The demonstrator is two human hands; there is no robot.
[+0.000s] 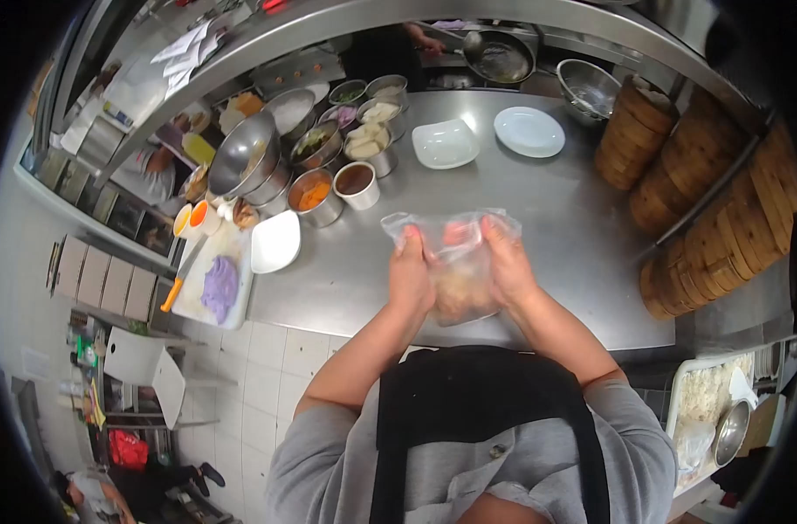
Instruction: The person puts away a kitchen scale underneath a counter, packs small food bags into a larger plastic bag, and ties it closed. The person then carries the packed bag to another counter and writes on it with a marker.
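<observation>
A clear plastic bag [464, 284] with light brown food in its lower part is held upright between my hands, over the front part of the steel counter [346, 288]. My left hand [412, 271] grips the bag's left side near the top, thumb up. On the right side, my right hand [508, 262] is closed on the bag in the same way. Something reddish shows through the plastic near the top. What the food is cannot be made out.
Metal bowls [246, 153], an orange-filled container [311, 194] and a white cup [357, 185] stand left. White dishes [445, 144] lie beyond my hands. Bamboo steamers [717, 244] are stacked right. A knife [182, 278] rests on the cutting board [233, 310]. A co-worker's hand [427, 42] is near a wok [501, 59].
</observation>
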